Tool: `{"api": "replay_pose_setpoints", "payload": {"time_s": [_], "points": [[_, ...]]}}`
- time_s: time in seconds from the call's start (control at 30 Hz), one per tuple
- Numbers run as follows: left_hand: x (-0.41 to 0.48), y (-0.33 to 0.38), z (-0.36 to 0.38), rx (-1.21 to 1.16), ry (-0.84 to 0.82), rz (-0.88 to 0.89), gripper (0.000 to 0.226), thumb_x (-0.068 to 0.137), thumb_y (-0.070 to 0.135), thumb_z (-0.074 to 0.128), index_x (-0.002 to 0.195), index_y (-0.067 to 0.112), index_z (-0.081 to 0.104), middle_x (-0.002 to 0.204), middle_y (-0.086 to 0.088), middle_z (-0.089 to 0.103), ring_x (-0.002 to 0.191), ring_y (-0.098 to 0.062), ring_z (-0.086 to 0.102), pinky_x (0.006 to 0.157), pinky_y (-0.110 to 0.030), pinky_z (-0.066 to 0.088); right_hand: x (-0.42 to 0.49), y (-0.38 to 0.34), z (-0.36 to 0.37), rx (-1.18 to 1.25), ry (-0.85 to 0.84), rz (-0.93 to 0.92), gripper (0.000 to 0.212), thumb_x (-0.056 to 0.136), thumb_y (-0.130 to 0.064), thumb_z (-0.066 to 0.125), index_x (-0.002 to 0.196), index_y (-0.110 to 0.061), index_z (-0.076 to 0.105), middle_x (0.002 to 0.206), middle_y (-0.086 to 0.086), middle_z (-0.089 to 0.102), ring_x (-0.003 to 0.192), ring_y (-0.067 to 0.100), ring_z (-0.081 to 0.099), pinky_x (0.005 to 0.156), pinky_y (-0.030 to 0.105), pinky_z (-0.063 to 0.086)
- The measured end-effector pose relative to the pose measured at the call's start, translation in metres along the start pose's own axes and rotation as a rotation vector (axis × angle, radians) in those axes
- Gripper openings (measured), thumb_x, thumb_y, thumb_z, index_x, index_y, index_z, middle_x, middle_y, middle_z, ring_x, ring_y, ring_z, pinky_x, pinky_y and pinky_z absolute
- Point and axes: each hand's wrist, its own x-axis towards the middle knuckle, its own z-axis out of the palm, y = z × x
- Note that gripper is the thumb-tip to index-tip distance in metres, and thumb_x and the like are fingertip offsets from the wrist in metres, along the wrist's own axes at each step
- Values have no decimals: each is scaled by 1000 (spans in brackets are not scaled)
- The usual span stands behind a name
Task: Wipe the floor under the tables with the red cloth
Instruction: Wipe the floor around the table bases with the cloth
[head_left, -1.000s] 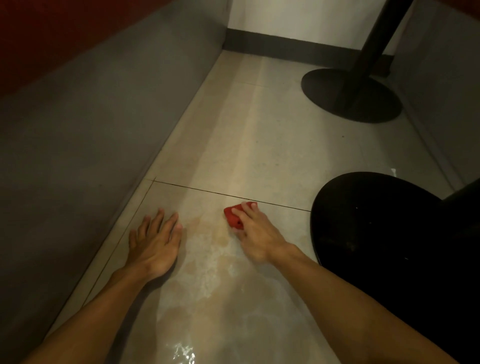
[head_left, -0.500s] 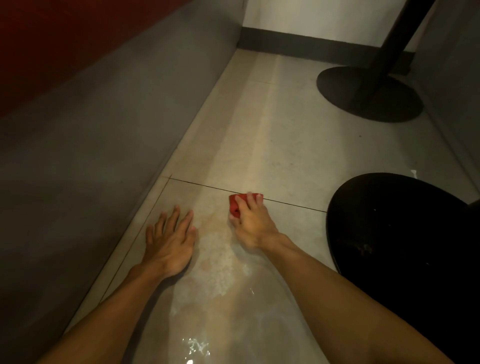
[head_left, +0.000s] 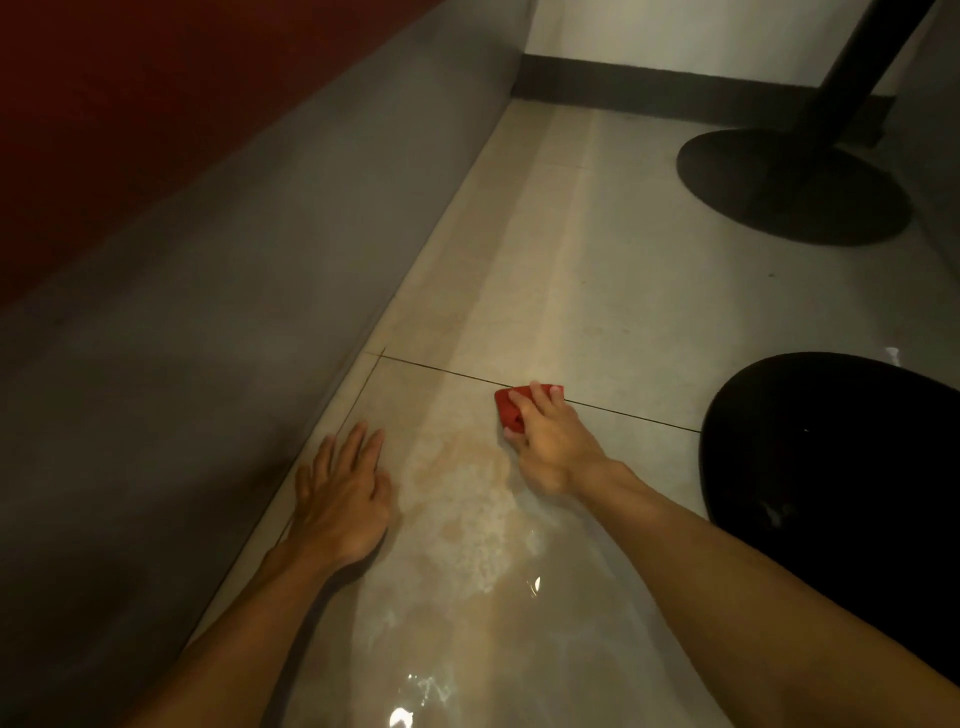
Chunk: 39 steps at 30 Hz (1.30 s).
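Closest to us, the pale beige tiled floor (head_left: 597, 291) is wet and shiny, with cloudy marks on it. I think this part has had its wipe.

The left hand (head_left: 345, 499) lies flat on the floor with its fingers straight and a little spread. It holds nothing. It sits just beside the tall grey side panel (head_left: 208, 322). I think it is there to prop the person up while they lean in low.

A bit further on, the right hand (head_left: 553, 447) has its fingers bent over a small folded red cloth (head_left: 511, 410) and pushes it down on the floor. Pushing hard helps it rub off dirt. The red cloth sits right on the thin dark tile line (head_left: 628, 414), at the far edge of the wet patch. The two hands are apart, with the wet patch between them.

To the right of that hand is a big round black table foot (head_left: 841, 467), near but not touching. The cloth works in the open strip between this foot and the grey panel.

Past the line the floor looks dry and dull, so I think it is next. A tiny white scrap (head_left: 892, 356) lies there. Far back stands a second round black table foot (head_left: 789, 197) with its black pole (head_left: 857, 67), close to the dark strip (head_left: 649, 93) at the bottom of the wall.
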Motion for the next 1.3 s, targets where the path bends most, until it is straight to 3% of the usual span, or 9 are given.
{"api": "replay_pose_setpoints", "payload": {"time_s": [0.2,0.43,0.53,0.7,0.87,1.03,1.3], "points": [[1,-2,3,-26,5,9,54,104,35,19,153,34,-2,162,9,-13,148,-19,-14,120,-45,-4,8,-44,20,12,-29,-123,59,101,-41,38,153,-19,21,163,12,7,149,36,-2,121,42,6],[-1,-7,5,-29,29,25,53,104,35,16,152,37,-5,160,12,-16,147,-16,-16,120,-43,-6,-19,-12,17,-56,-75,-325,55,102,-36,39,153,-30,19,164,-3,3,150,18,-5,121,39,-1],[-1,-5,3,-37,0,19,53,104,35,15,153,37,-6,160,13,-17,147,-16,-18,120,-44,-7,-12,-6,12,-49,-67,-283,55,102,-38,37,153,-29,19,164,-3,3,150,17,-5,122,40,0],[0,-3,2,-38,-23,5,52,104,37,15,153,37,-4,160,14,-17,147,-16,-17,119,-43,-7,8,-43,23,-11,-18,-149,59,102,-43,33,154,-23,15,164,7,0,150,29,-8,122,40,0],[0,-7,0,-46,-13,30,52,104,35,15,152,39,-3,161,14,-14,148,-15,-14,120,-41,-6,0,-74,34,-48,-73,-280,59,103,-44,31,155,-25,13,164,5,-2,149,27,-11,121,40,-4],[-1,-7,3,-44,-1,32,52,104,35,15,152,39,-3,161,14,-14,148,-15,-15,120,-43,-4,-8,-46,26,-109,-124,-430,54,102,-40,35,153,-30,18,164,-2,5,150,19,-6,122,43,-4],[2,-3,3,-57,-14,11,51,104,37,14,152,39,-2,161,14,-14,148,-15,-15,120,-42,-7,0,-40,23,-20,-68,-281,54,102,-36,39,153,-29,20,164,-2,4,150,21,-7,121,42,-4]]}}
